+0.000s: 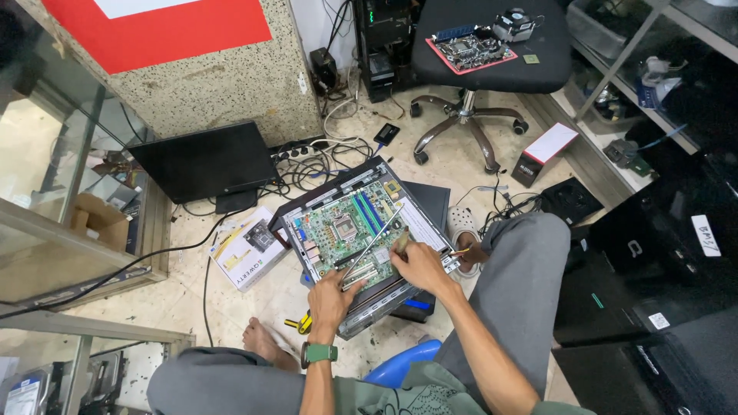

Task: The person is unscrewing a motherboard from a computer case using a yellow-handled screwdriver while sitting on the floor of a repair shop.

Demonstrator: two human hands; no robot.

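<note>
Hands working over an open computer case on the floor

Floor tiles are carrying the whole scene: a person in grey trousers is sitting low, with a bare foot showing beside the work. An open desktop computer case is lying flat in front of them, its green motherboard facing up. The left hand, with a green watch on its wrist, is resting on the near edge of the case, fingers curled around the lower end of a long thin metal rod that is slanting up across the board. The right hand is sitting at the case's right edge, fingers closed around a small pale object too small to identify. A yellow-handled tool is lying on the floor just beside the left hand. A white box is lying left of the case, and a dark monitor is leaning behind it among tangled cables. A black swivel chair farther back is bearing another circuit board.
</note>
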